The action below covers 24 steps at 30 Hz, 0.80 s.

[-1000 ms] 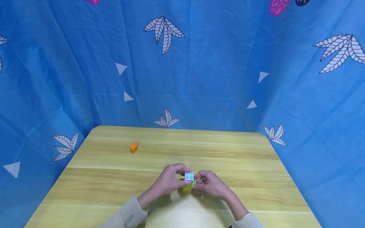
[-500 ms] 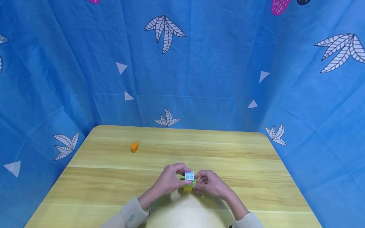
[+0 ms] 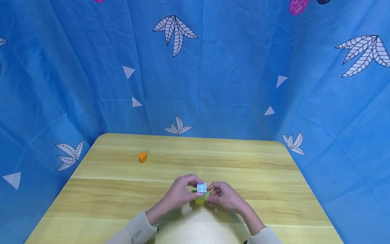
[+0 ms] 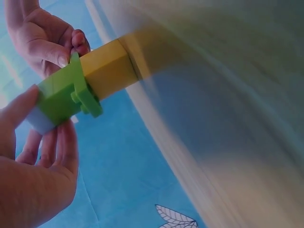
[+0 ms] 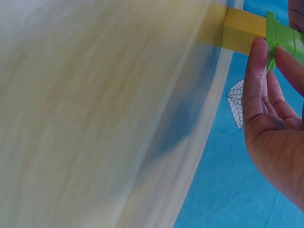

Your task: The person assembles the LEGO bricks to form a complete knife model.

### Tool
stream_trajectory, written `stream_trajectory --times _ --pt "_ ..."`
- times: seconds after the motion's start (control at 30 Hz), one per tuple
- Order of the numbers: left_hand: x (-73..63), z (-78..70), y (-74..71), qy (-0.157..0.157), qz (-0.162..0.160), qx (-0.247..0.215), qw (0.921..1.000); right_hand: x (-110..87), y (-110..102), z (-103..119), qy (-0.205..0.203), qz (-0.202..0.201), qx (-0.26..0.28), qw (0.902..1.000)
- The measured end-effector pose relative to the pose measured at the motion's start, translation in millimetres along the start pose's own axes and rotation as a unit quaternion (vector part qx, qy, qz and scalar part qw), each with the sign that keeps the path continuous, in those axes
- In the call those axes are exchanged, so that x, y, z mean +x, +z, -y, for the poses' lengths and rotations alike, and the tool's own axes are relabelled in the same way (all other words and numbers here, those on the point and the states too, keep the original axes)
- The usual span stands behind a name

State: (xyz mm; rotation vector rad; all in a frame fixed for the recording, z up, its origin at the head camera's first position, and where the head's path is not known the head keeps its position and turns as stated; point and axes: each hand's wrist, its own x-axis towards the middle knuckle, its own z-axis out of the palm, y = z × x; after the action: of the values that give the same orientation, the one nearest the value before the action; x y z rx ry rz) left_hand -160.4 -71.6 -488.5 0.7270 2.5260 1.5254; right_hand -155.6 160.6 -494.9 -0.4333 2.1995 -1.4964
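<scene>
A small stack of toy building bricks stands upright on the table between both hands. Its base is a yellow brick (image 4: 109, 69). Above that comes a green piece (image 4: 85, 92) with a flat flange and side studs, then a green block (image 4: 58, 95). A light blue brick (image 3: 201, 187) with studs tops the stack. My left hand (image 3: 182, 193) grips the upper part, thumb on the near side and fingers behind. From the right, thumb and forefinger of my right hand (image 3: 224, 196) pinch the green flange's edge, its other fingers curled below.
An orange piece (image 3: 143, 157), rounded in outline, lies farther back on the left of the wooden table (image 3: 243, 159). Blue patterned cloth (image 3: 225, 78) hangs behind the table and along both sides.
</scene>
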Motion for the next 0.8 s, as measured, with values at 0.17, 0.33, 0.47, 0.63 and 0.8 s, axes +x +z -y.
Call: stream_trajectory --times 0.17,0.33,0.47,0.63,0.8 --pt "-0.5 -1.2 -2.1 0.011 0.016 0.031 0.9993 -1.2 0 1 -0.002 -0.004 -0.003 1.0" --pt "-0.2 2.3 -12.8 0.018 0.024 0.033 0.999 -2.2 0 0 0.004 -0.008 0.0 1.0" --pt "5.9 10.1 -35.0 0.011 -0.014 0.04 0.999 -2.7 1 1 0.003 -0.008 0.001 1.0" --pt "19.3 35.9 -77.1 -0.02 -0.098 0.082 0.9917 -3.3 1 2 -0.002 -0.009 -0.001 1.0" --pt "22.4 71.9 -124.8 -0.044 -0.162 0.123 0.9781 -3.4 3 2 -0.003 -0.009 -0.002 1.0"
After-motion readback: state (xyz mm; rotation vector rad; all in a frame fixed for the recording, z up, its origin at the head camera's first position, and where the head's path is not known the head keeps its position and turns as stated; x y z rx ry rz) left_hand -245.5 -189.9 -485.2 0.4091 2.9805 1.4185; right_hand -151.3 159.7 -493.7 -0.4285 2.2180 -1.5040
